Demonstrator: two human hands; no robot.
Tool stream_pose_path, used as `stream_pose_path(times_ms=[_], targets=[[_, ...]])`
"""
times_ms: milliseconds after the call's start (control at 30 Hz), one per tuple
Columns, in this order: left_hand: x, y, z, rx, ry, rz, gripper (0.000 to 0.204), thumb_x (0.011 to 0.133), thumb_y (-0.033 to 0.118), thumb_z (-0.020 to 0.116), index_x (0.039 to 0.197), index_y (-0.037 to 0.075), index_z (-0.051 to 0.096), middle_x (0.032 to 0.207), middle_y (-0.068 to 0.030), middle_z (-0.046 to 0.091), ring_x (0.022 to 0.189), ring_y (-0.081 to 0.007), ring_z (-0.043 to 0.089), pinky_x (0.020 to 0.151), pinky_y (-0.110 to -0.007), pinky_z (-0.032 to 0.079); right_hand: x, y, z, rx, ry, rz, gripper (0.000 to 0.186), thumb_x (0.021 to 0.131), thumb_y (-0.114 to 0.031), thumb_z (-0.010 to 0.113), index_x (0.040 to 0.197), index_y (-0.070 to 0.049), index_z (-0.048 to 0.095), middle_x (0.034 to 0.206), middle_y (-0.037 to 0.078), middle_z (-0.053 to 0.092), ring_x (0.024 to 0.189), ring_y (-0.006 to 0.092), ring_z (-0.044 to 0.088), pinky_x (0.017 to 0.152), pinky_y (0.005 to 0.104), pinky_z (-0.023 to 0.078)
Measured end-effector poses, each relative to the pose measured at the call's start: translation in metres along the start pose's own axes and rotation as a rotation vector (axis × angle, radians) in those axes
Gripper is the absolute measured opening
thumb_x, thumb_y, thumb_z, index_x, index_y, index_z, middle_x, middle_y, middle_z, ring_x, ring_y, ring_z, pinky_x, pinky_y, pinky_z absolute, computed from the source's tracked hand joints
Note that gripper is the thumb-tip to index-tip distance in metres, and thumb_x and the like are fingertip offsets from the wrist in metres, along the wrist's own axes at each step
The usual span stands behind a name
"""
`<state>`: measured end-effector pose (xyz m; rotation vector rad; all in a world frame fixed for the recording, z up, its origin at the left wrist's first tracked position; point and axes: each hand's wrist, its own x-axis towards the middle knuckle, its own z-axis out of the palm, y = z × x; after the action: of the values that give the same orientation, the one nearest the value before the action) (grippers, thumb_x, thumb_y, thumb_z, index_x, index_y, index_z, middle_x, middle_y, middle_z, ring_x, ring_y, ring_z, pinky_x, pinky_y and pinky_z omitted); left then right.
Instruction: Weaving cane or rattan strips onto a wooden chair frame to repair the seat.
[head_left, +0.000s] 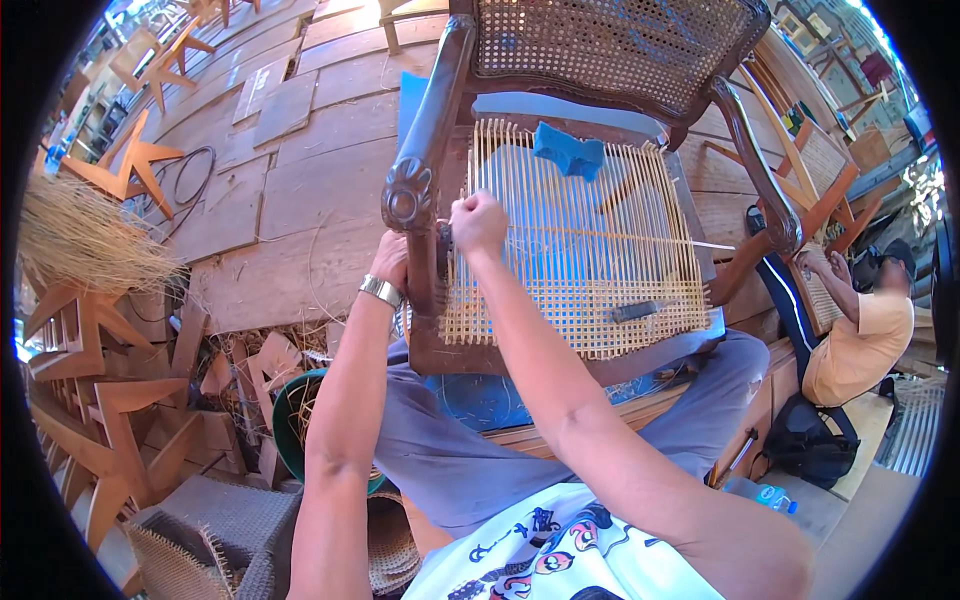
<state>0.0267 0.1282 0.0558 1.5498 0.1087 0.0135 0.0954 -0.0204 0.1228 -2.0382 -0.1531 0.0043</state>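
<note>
A dark carved wooden armchair (pixel 430 150) stands before me, its seat frame strung with woven cane (pixel 580 280), denser along the front. My right hand (pixel 478 222) is closed at the seat's left side, apparently pinching a cane strand; a pale strand (pixel 710 245) sticks out beyond the right side. My left hand (pixel 392 255), below the carved armrest beside the left post, has its fingers mostly hidden. A blue block (pixel 568 152) rests on the back strands, and a small dark metal piece (pixel 638 309) lies on the front weave.
Loose cane fibres (pixel 95 225) and wooden chair frames (pixel 120 440) crowd the left. A green bin (pixel 292 418) stands by my left leg. Another person (pixel 845 355) sits at right with cane work, near a black bag (pixel 805 440) and plastic bottle (pixel 775 500).
</note>
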Motion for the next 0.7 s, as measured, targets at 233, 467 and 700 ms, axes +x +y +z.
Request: stream_pose_path(times_ms=[233, 467, 700], targets=[[-0.009, 0.033, 0.022, -0.034, 0.089, -0.093, 0.021, 0.096, 0.023, 0.054, 0.089, 0.005, 0.06, 0.082, 0.0003, 0.058, 0.076, -0.0093, 0.052, 0.068, -0.029, 0.044, 0.006, 0.014, -0.008, -0.019, -0.022, -0.106, 0.017, 0.075, -0.02, 0.067, 0.069, -0.004, 0.063, 0.068, 0.016, 0.065, 0.063, 0.0302, 0.065, 0.061, 0.0395, 0.051], [0.004, 0.034, 0.018, -0.216, 0.108, -0.343, 0.028, 0.094, 0.032, 0.059, 0.086, 0.006, 0.06, 0.078, 0.0039, 0.056, 0.071, -0.0084, 0.049, 0.063, -0.026, 0.042, 0.015, 0.011, -0.036, -0.073, 0.031, -0.212, 0.019, 0.084, -0.02, 0.069, 0.079, -0.004, 0.061, 0.062, 0.006, 0.061, 0.058, 0.014, 0.061, 0.052, 0.0337, 0.046], [-0.003, 0.041, -0.007, 0.424, -0.083, -0.101, 0.028, 0.093, 0.032, 0.062, 0.083, 0.006, 0.064, 0.072, 0.004, 0.056, 0.067, -0.0073, 0.048, 0.06, -0.026, 0.041, -0.052, 0.045, -0.208, 0.167, -0.615, -0.036, 0.021, 0.087, -0.02, 0.069, 0.079, -0.003, 0.06, 0.066, 0.001, 0.056, 0.059, 0.0074, 0.051, 0.055, 0.0272, 0.044]])
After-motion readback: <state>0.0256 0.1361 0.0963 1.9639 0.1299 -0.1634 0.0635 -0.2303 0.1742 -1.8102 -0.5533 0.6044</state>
